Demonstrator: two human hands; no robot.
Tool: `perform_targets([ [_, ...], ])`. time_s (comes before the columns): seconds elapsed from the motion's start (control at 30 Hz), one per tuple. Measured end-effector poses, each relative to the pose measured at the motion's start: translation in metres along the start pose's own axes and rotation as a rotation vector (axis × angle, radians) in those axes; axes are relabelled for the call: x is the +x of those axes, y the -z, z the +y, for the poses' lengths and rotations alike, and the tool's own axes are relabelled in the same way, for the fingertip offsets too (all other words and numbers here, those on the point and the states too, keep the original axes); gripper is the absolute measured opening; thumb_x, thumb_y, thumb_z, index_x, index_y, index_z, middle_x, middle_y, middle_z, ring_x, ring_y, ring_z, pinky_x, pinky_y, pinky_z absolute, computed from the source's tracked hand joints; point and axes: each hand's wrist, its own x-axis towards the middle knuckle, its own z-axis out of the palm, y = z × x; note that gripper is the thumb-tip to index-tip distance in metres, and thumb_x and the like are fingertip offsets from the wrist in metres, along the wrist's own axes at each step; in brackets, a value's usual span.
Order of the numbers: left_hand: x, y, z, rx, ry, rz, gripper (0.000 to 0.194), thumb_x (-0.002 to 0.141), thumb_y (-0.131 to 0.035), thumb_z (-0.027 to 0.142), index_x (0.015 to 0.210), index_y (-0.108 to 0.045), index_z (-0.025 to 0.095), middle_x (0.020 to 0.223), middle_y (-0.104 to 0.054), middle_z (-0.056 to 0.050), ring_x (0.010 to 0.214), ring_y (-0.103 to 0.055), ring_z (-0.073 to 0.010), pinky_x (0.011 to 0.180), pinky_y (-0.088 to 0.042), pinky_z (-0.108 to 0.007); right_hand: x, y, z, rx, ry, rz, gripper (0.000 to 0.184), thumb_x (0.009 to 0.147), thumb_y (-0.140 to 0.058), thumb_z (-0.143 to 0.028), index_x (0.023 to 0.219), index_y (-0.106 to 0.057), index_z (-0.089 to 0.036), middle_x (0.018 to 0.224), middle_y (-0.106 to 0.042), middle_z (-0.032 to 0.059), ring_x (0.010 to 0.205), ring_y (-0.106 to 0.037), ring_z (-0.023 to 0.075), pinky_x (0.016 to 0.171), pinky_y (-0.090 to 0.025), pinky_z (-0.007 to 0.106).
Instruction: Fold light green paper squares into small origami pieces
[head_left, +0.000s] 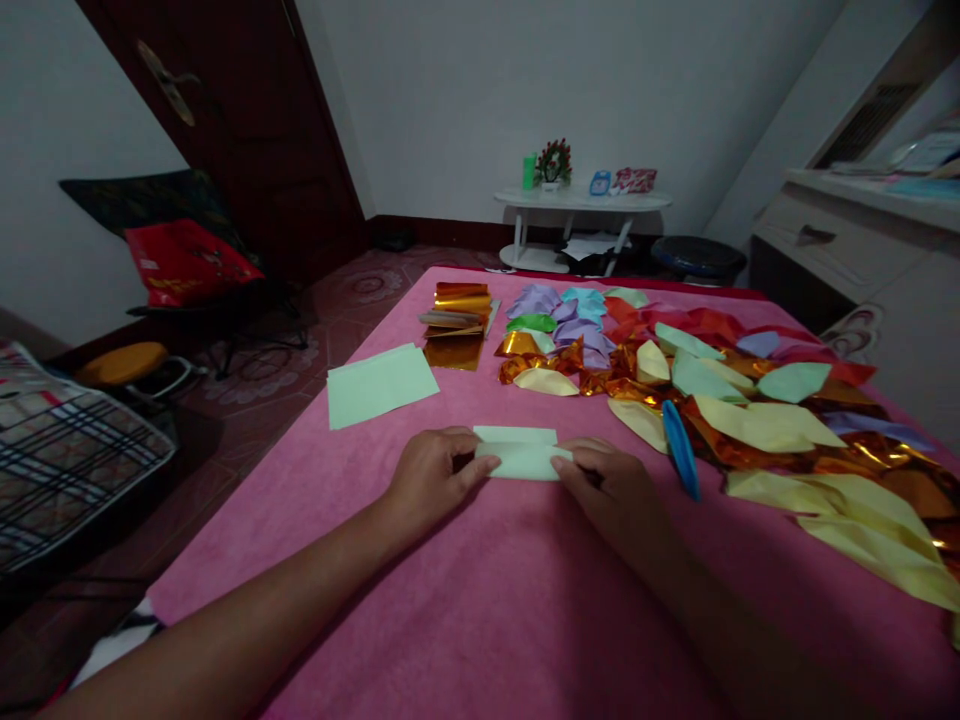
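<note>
A pale green sheet of paper [525,460], partly folded into a narrow strip, lies between my hands near the middle of the table. My left hand [442,470] pinches its left end, thumb on top. On the opposite end, my right hand [607,480] grips the paper the same way, its thumb pressing the near layer. Behind the near layer a second strip of the sheet shows. To the left rests a stack of pale green paper sheets [382,385]. Gold and brown foil paper [457,325] is piled beyond it.
Many folded paper pieces [787,420] in yellow, green, purple and gold cover the table's right side. A blue ring-like object [680,450] stands near my right hand. The pink cloth [480,600] covers the table. A white side table [585,200] stands at the wall.
</note>
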Motion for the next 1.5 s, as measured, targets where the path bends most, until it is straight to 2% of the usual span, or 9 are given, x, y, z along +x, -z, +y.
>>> perform_targets([
  [0.43, 0.004, -0.004, -0.018, 0.108, 0.072, -0.080, 0.009, 0.072, -0.063, 0.019, 0.066, -0.056, 0.017, 0.070, -0.065, 0.000, 0.060, -0.058, -0.0114, 0.055, -0.041, -0.021, 0.004, -0.006, 0.003, -0.013, -0.071, 0.083, 0.025, 0.074, -0.064, -0.021, 0.053, -0.051, -0.020, 0.077, -0.064, 0.0021, 0.074, -0.059, 0.0169, 0.067, -0.044, 0.028],
  [0.53, 0.002, -0.002, -0.017, 0.143, 0.052, -0.058, 0.005, 0.073, -0.061, 0.018, 0.077, -0.059, 0.017, 0.071, -0.062, 0.001, 0.061, -0.057, -0.0114, 0.057, -0.043, -0.021, 0.006, -0.006, 0.007, -0.089, -0.103, 0.104, 0.014, 0.070, -0.068, -0.022, 0.064, -0.055, -0.020, 0.080, -0.061, 0.0015, 0.076, -0.058, 0.0175, 0.069, -0.044, 0.029],
  [0.67, -0.002, -0.004, -0.012, 0.314, -0.010, 0.003, 0.023, 0.074, -0.065, 0.024, 0.095, -0.061, 0.017, 0.081, -0.059, -0.001, 0.069, -0.056, -0.0141, 0.063, -0.044, -0.026, 0.014, -0.006, 0.009, -0.141, -0.228, 0.099, 0.035, 0.062, -0.073, -0.026, 0.093, -0.060, -0.021, 0.093, -0.059, 0.0011, 0.078, -0.059, 0.0171, 0.069, -0.045, 0.029],
  [0.83, -0.005, -0.009, -0.006, 0.412, -0.028, -0.033, 0.047, 0.067, -0.075, 0.044, 0.104, -0.062, 0.019, 0.087, -0.055, -0.003, 0.072, -0.053, -0.0173, 0.063, -0.044, -0.029, 0.019, -0.007, 0.002, -0.152, -0.272, -0.044, 0.022, 0.063, -0.073, -0.032, 0.081, -0.064, -0.023, 0.090, -0.059, 0.0001, 0.077, -0.058, 0.0173, 0.065, -0.044, 0.028],
  [0.9, -0.005, -0.009, -0.006, 0.402, -0.056, -0.035, 0.044, 0.067, -0.075, 0.043, 0.104, -0.063, 0.021, 0.093, -0.055, -0.004, 0.082, -0.054, -0.0197, 0.070, -0.045, -0.032, 0.018, -0.009, 0.000, -0.148, -0.268, -0.024, 0.020, 0.063, -0.072, -0.031, 0.080, -0.064, -0.023, 0.088, -0.060, -0.0002, 0.078, -0.058, 0.0173, 0.066, -0.043, 0.028],
  [1.03, -0.002, -0.009, -0.007, 0.374, -0.096, -0.030, 0.042, 0.065, -0.078, 0.037, 0.102, -0.066, 0.023, 0.105, -0.054, -0.006, 0.101, -0.052, -0.0244, 0.085, -0.044, -0.037, 0.014, -0.013, -0.002, -0.126, -0.288, 0.043, 0.042, 0.062, -0.073, -0.027, 0.102, -0.060, -0.023, 0.092, -0.063, 0.0004, 0.081, -0.059, 0.0179, 0.069, -0.044, 0.028],
  [1.23, 0.000, -0.010, -0.009, 0.295, -0.083, -0.025, 0.037, 0.061, -0.082, 0.034, 0.094, -0.070, 0.022, 0.108, -0.054, -0.007, 0.103, -0.052, -0.0249, 0.088, -0.044, -0.038, 0.013, -0.013, 0.001, -0.066, -0.295, -0.045, 0.048, 0.066, -0.069, -0.024, 0.113, -0.060, -0.030, 0.078, -0.064, -0.0042, 0.066, -0.058, 0.0148, 0.060, -0.040, 0.026],
  [1.4, -0.002, -0.010, -0.011, 0.212, -0.086, 0.007, 0.023, 0.065, -0.079, 0.035, 0.082, -0.071, 0.020, 0.107, -0.055, -0.007, 0.100, -0.054, -0.0229, 0.085, -0.045, -0.035, 0.010, -0.015, 0.000, -0.085, -0.295, -0.013, 0.045, 0.066, -0.069, -0.026, 0.110, -0.063, -0.033, 0.064, -0.057, -0.0060, 0.059, -0.055, 0.0151, 0.056, -0.038, 0.026],
  [1.5, -0.003, -0.011, -0.014, 0.164, -0.081, 0.025, 0.019, 0.067, -0.078, 0.034, 0.081, -0.073, 0.021, 0.108, -0.055, -0.007, 0.102, -0.053, -0.0229, 0.086, -0.045, -0.034, 0.007, -0.016, 0.000, -0.074, -0.247, 0.015, 0.047, 0.066, -0.069, -0.023, 0.112, -0.063, -0.031, 0.077, -0.063, -0.0028, 0.068, -0.058, 0.0171, 0.063, -0.043, 0.028],
])
